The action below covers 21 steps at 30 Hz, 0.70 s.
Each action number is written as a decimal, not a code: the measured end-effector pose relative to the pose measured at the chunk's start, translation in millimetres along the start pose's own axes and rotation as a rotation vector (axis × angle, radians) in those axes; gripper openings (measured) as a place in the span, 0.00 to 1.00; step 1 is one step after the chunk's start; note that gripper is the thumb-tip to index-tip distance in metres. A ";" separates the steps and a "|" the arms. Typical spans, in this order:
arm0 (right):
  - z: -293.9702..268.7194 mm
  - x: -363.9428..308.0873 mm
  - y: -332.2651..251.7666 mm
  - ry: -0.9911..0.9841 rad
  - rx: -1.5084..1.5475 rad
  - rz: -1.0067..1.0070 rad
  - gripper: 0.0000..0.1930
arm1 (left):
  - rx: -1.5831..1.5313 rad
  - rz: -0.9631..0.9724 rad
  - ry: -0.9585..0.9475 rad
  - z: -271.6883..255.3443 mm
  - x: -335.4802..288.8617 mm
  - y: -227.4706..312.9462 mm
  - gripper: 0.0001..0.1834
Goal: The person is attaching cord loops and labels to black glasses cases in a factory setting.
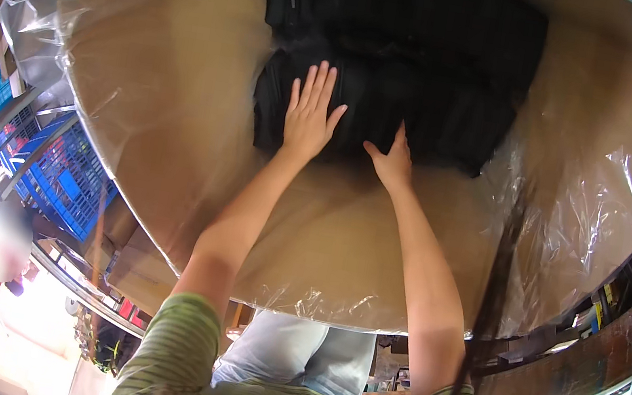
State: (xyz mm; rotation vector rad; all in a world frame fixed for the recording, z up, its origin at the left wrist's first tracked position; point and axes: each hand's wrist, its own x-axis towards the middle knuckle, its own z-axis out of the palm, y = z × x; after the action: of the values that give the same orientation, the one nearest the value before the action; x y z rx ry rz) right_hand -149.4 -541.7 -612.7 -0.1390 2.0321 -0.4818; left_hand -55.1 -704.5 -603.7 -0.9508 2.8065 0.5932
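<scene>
A black cloth garment point(428, 47) lies in folds on a brown tabletop point(336, 225) covered with clear plastic. A small pale tag shows near its far left edge; the dark cloth hides most of its seams. My left hand point(310, 119) rests flat on the near left part of the garment, its fingers stretched out and the thumb apart. At the garment's near edge, right of the middle, is my right hand point(393, 160), turned on its side. Its thumb points left and one finger reaches forward along the cloth. The other fingers of this hand are mostly hidden.
Loose clear plastic point(602, 199) wrinkles at the table's right side and along its rim. Blue plastic crates point(70, 177) stand beyond the left edge, with a person point(11, 242) near them. A dark blurred strand point(498, 282) hangs before the right side.
</scene>
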 end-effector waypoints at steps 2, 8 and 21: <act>5.5 -6.8 -11.1 -0.023 -0.027 0.022 0.50 | 0.025 0.080 -0.086 12.9 10.4 -16.3 0.37; -43.4 -32.0 -25.2 -0.003 -0.210 0.124 0.52 | 0.050 0.062 -0.118 -29.7 14.1 18.4 0.38; -245.8 -419.0 -15.4 0.435 0.591 -0.555 0.09 | -0.793 0.397 -0.244 -310.5 -142.0 286.6 0.19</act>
State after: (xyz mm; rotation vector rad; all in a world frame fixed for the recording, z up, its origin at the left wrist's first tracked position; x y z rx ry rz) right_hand -157.2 -363.5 -160.6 -0.2526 2.1562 -1.5480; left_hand -111.8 -541.6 -192.6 -0.3242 2.5329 1.8119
